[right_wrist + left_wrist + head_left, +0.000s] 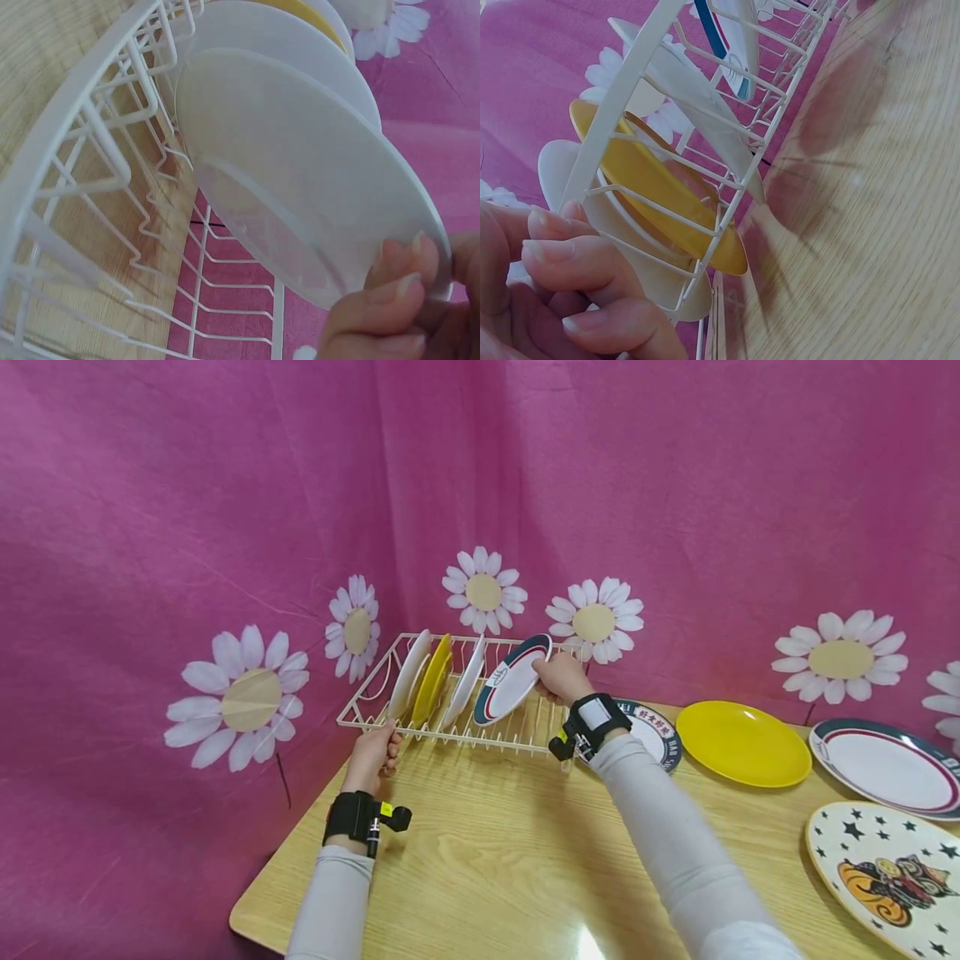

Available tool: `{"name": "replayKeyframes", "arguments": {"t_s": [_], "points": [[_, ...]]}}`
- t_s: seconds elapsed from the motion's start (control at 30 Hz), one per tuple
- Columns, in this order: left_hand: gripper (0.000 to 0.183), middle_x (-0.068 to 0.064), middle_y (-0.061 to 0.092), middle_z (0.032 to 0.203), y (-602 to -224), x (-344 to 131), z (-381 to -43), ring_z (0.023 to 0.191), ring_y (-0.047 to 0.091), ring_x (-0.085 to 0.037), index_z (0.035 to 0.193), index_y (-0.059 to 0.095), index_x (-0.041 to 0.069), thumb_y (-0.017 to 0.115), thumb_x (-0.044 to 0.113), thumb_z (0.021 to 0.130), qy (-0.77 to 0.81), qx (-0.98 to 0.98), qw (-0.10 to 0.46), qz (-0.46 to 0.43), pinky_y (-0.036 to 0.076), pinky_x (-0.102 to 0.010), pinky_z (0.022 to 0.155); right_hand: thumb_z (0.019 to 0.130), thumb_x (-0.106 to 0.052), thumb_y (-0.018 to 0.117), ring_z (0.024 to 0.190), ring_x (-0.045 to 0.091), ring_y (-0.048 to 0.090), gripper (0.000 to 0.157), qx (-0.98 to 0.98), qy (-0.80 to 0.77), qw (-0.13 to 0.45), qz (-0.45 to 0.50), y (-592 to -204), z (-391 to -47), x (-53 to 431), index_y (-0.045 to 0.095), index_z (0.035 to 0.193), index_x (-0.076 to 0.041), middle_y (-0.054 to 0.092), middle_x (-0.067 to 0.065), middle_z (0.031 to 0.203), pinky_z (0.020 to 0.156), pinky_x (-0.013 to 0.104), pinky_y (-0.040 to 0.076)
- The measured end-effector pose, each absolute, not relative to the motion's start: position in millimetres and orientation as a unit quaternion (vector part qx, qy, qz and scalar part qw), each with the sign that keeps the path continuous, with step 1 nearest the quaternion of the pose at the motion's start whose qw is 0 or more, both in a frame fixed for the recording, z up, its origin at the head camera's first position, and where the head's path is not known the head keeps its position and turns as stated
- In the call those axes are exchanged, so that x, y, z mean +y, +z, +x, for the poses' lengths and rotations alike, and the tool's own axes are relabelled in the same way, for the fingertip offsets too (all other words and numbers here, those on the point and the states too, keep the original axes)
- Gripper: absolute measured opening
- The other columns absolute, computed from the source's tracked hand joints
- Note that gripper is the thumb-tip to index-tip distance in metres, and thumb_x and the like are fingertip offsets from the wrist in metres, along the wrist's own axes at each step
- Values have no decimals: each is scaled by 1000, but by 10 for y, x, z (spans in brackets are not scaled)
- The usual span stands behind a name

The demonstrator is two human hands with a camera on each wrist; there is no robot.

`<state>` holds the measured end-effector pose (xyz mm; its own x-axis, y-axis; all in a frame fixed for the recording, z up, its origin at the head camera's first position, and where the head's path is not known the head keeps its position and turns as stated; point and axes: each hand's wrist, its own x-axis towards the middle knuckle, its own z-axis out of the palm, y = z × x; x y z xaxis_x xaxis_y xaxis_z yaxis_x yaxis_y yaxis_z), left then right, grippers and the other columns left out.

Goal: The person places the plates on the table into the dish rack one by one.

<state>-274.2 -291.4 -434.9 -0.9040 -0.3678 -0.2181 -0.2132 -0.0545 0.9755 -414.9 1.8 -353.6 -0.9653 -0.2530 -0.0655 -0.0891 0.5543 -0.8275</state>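
Note:
A white wire dish rack (517,745) stands at the back left of the wooden table. My left hand (372,756) grips its front rail near the left end, fingers curled. Between the fingers and thumb of my right hand (564,677) is the edge of a white plate (517,685) with a dark green rim and red ring. This plate leans in the right part of the rack, and its plain white underside shows in the right wrist view. To its left in the rack stand a white plate (465,681), yellow plates (432,681) and white plates (409,675), all on edge.
Right of the rack lie a green-rimmed plate (651,731) with lettering, partly behind my right forearm, a yellow plate (742,743) and another green-rimmed plate (885,764). Nearer is a star-patterned plate (847,860). A pink flowered curtain (637,485) hangs behind the table (480,860).

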Motion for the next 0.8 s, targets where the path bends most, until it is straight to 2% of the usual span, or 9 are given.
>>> {"name": "replayKeyframes", "arguments": {"t_s": [0.13, 0.3, 0.6, 0.8], "points": [[40, 6, 42, 57, -4363, -2909, -2735, 44, 37, -6, 90, 53, 4, 42, 39, 104, -697, -684, 57, 210, 31, -21, 43, 95, -25, 42, 37, 9, 43, 44, 882, -453, 85, -95, -3576, -4174, -57, 56, 57, -9, 48, -4, 42, 39, 24, 36], [40, 7, 42, 56, -4382, -2912, -2735, 43, 37, -6, 90, 53, 4, 42, 40, 104, -696, -684, 61, 209, 31, -21, 43, 95, -25, 42, 37, 9, 43, 41, 885, -450, 80, -89, -3600, -4166, -132, 58, 64, -4, 48, -3, 43, 39, 24, 36], [39, 6, 42, 58, -4370, -2914, -2742, 43, 37, -6, 89, 53, 5, 42, 39, 104, -697, -681, 65, 216, 30, -21, 42, 95, -25, 43, 35, 9, 41, 45, 884, -450, 75, -104, -3527, -4148, -257, 53, 53, -11, 45, -4, 40, 38, 23, 35], [39, 6, 41, 58, -4365, -2898, -2737, 44, 36, -6, 90, 53, 3, 43, 38, 104, -698, -680, 69, 216, 29, -21, 42, 95, -25, 44, 35, 9, 42, 45, 902, -410, 36, -129, -3484, -4130, -378, 52, 53, -13, 44, -6, 39, 40, 23, 33]]}}
